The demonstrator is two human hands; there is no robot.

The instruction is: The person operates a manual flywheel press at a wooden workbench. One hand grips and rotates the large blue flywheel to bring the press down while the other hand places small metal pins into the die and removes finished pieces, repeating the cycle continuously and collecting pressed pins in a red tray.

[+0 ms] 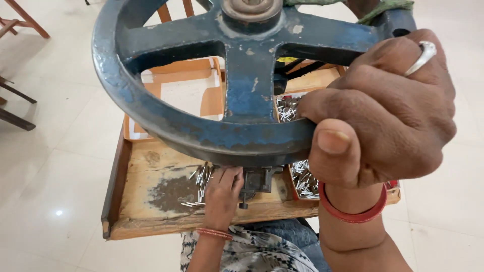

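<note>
My right hand (385, 118) grips the rim of a large blue iron handwheel (166, 118) that fills the top of the head view; a ring and a red bangle are on that hand. Far below, my left hand (222, 194) rests on a worn wooden work tray (151, 201), fingers on a small heap of thin metal pins (200, 184). It sits right beside a small dark metal press tool (257, 182) under the wheel. Whether its fingers pinch a pin is hidden.
A cardboard box (302, 181) full of several metal pins stands to the right under the wheel. An orange-and-white open box (181, 88) lies at the back of the tray. Wooden furniture legs (20, 20) stand on the pale tiled floor at the left.
</note>
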